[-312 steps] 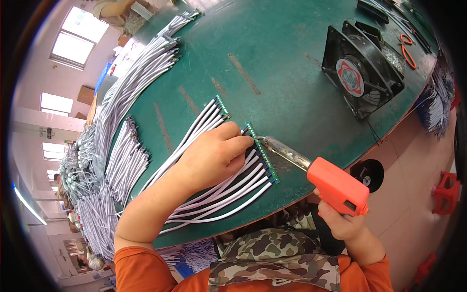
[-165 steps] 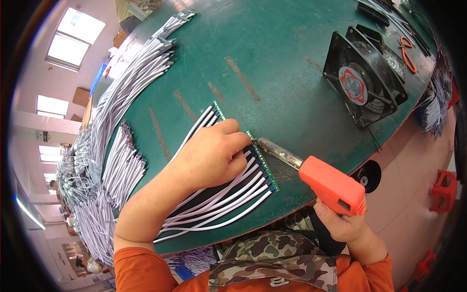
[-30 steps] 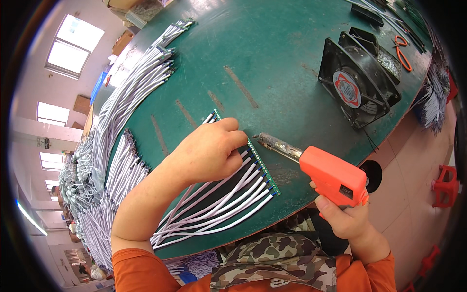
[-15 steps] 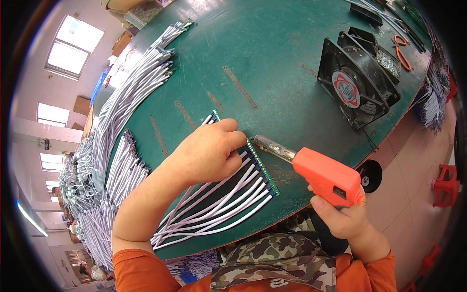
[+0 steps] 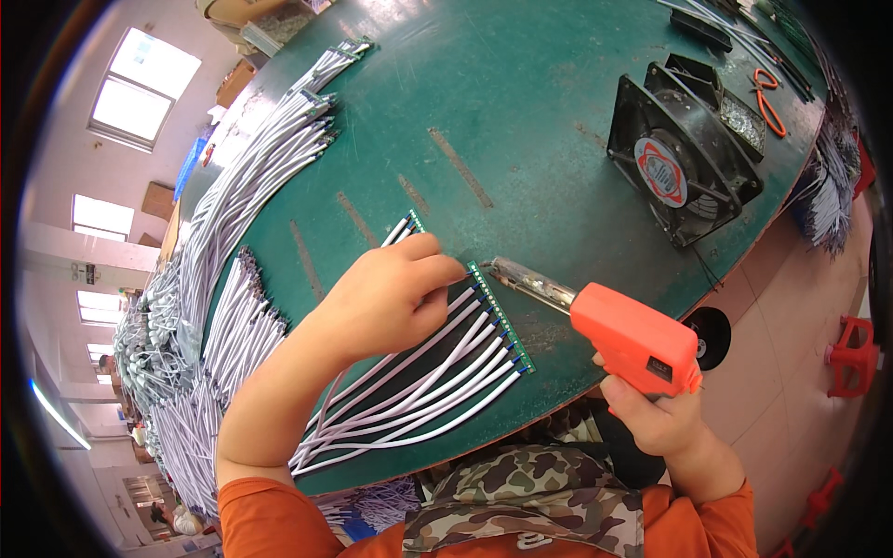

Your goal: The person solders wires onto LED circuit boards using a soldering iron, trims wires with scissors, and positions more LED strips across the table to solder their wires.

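Observation:
My right hand grips the handle of an orange soldering gun. The gun's metal tip points left and stands just off a narrow green circuit board strip. Along that strip, several white cables are joined by short blue-ended wires and fan back toward the lower left. My left hand is closed in a pinch at the strip's middle, on what appears to be the end of one white cable. It covers part of the strip and the cables behind it.
A black fan stands on the green table at the right, next to a small tray of metal bits and orange-handled cutters. Large bundles of white cables lie along the left. A red stool is on the floor.
The soldering gun has shifted slightly right, and its tip has drawn back from the strip. My left hand has moved a little left and down, its pinch still closed.

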Tool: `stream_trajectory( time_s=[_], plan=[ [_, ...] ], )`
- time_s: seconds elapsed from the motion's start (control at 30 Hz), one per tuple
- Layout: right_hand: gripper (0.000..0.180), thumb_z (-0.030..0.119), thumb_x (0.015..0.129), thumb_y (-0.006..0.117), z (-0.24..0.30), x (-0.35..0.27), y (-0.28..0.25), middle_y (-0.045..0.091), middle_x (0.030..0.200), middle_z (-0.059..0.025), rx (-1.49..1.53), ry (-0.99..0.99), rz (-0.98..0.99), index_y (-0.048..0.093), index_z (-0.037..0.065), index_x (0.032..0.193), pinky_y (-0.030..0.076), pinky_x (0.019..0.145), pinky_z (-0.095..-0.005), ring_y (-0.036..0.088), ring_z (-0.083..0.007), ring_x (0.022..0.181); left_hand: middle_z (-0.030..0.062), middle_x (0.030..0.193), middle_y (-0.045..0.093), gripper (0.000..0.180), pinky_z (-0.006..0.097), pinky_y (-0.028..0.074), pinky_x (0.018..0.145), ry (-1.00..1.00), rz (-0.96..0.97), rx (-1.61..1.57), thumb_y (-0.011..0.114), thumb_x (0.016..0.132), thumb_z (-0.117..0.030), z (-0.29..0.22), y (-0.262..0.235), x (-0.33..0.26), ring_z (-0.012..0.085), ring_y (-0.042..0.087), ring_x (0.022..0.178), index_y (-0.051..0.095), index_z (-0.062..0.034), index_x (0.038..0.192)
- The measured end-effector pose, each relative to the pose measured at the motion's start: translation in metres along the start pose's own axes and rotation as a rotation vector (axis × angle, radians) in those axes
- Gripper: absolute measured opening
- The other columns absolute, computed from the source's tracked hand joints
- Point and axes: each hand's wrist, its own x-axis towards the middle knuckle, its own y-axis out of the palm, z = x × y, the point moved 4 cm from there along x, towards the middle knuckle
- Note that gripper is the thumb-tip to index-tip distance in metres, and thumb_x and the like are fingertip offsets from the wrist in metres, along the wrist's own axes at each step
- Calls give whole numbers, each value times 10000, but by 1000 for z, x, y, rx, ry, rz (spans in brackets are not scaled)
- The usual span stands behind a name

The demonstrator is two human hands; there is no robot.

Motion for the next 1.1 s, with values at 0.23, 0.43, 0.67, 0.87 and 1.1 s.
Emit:
stream_trajectory(
  time_s=[0.23,0.43,0.67,0.87,1.1],
  plan=[
    [345,55,894,682,3,-11,-7,716,1045,-94,-21,-27,-26,631,-37,1222,540,709,-281,647,-112,761,112,905,625,243,378,517,678,-114,-255,-189,711,824,10,12,7,-58,278,624,772,714,-45,1061],
    [364,18,875,686,9,-20,-6,714,1076,-121,60,69,-82,623,-48,1227,549,793,-311,673,-161,862,103,908,637,216,380,516,683,-9,-321,9,745,828,-1,12,24,-85,293,628,795,720,-45,1038],
    [423,17,868,702,15,-32,-3,707,1119,-140,119,187,-139,597,-57,1271,534,914,-346,681,-203,1010,133,942,640,217,436,523,764,-114,-322,66,703,851,-59,15,-2,-61,356,631,880,687,-53,1067],
    [420,26,870,709,16,-33,2,709,1110,-135,101,139,-125,602,-56,1267,533,918,-349,677,-199,1018,137,929,635,176,457,533,772,-156,-209,254,688,856,-71,28,5,-48,360,646,892,670,-45,1029],
    [416,39,873,710,14,-26,9,709,1109,-137,107,128,-126,605,-57,1263,536,908,-348,680,-201,1006,142,854,642,151,459,542,718,-169,-165,380,670,849,-63,26,8,-40,355,661,811,675,-36,998]
  ],
)
